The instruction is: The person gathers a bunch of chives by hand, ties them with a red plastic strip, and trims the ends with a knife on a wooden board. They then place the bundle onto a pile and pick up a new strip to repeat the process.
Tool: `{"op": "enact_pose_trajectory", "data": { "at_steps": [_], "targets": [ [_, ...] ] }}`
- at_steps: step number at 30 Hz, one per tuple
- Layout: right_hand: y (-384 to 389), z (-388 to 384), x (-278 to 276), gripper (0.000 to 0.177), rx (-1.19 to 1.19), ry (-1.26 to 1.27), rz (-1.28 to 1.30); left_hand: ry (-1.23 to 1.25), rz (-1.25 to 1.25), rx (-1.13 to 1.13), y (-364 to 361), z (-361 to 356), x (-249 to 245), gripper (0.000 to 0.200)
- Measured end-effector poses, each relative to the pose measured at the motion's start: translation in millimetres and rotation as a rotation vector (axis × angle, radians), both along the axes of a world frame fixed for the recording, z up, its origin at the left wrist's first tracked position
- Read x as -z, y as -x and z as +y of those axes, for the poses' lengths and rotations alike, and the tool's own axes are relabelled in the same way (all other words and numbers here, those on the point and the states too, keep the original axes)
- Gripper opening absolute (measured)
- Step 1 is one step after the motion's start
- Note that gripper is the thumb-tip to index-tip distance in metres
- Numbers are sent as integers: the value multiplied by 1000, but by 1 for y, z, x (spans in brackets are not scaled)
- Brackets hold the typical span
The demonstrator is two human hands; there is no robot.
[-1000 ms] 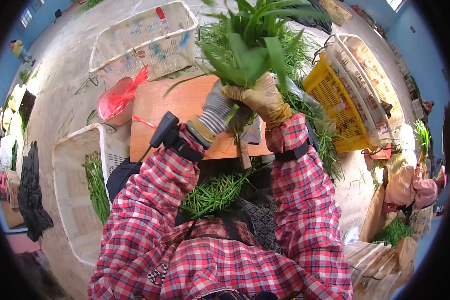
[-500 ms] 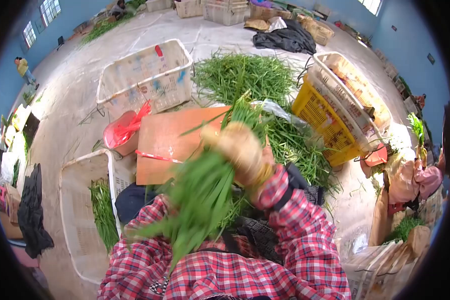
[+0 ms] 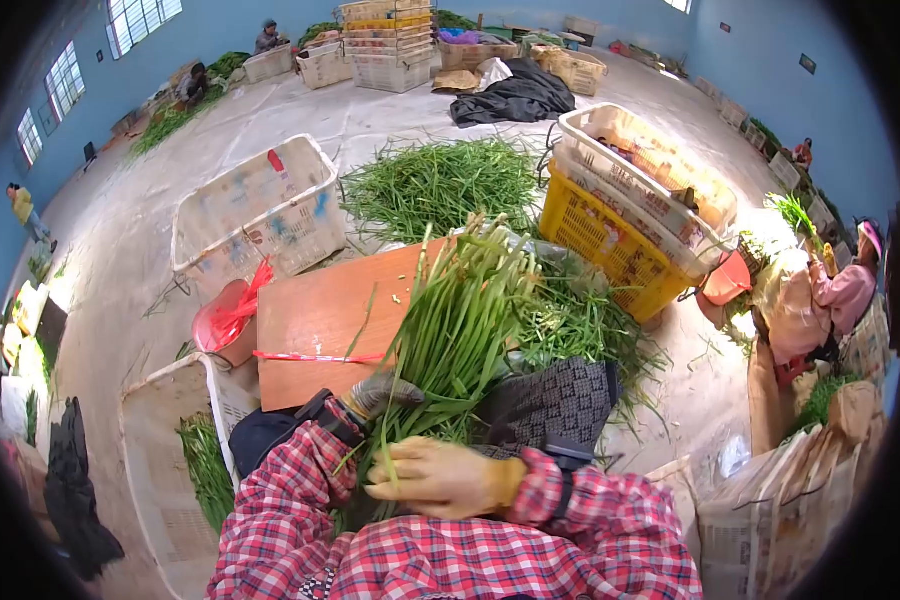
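A bunch of long green stalks [image 3: 460, 315] lies slanted over my lap and the right edge of an orange-brown board [image 3: 310, 300], pale ends pointing away from me. My left hand [image 3: 382, 394], in a grey glove, is closed on the bunch's left side near its lower part. Closer to my body, my right hand [image 3: 435, 477], in a cream and yellow glove, has its fingers curled at the bunch's leafy end, with a leaf across them. A red and white strip [image 3: 320, 356] rests on the board.
Loose greens [image 3: 445, 188] are heaped ahead, with more to the right. A white crate [image 3: 260, 215] stands front left, another crate [image 3: 150, 450] with greens at my left. Stacked white and yellow crates [image 3: 620, 225] stand right. A dustpan-like red container [image 3: 225, 320] holds red strips. A person [image 3: 835, 290] sits far right.
The bunch, blurred and raised in my right hand before, now lies with its pale ends away from me. My left hand has come into view on it. My right hand has moved down toward my body.
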State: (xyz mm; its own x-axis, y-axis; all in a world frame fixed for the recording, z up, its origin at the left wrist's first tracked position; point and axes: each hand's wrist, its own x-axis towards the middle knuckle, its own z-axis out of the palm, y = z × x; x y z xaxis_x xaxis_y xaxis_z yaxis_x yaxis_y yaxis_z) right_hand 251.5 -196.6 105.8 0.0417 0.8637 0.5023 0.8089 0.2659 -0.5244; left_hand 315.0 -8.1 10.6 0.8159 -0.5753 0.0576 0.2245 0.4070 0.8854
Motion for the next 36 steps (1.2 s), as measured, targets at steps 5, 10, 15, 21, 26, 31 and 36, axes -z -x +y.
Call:
{"op": "enact_pose_trajectory", "data": {
  "at_steps": [5,10,15,21,26,31,36],
  "targets": [
    [-56,-99,-1,69,830,-559,819,-211,-178,-17,8,11,-1,63],
    [-82,-65,26,115,365,-615,1220,-394,-385,-82,31,-1,-12,65],
    [-79,-56,58,88,175,-575,1430,-699,-389,-337,70,-23,-38,81],
    [-66,-45,58,64,144,-586,1817,-1254,-347,-418,105,-42,-58,94],
    [-68,-22,109,53,239,-664,1727,-1542,-469,-168,113,-29,-63,98],
    [-69,-18,121,46,218,-763,1905,-779,11,-640,111,24,-115,59],
    [-65,-6,108,40,264,-789,1955,-803,-461,-702,74,18,-90,111]
  ]
}}
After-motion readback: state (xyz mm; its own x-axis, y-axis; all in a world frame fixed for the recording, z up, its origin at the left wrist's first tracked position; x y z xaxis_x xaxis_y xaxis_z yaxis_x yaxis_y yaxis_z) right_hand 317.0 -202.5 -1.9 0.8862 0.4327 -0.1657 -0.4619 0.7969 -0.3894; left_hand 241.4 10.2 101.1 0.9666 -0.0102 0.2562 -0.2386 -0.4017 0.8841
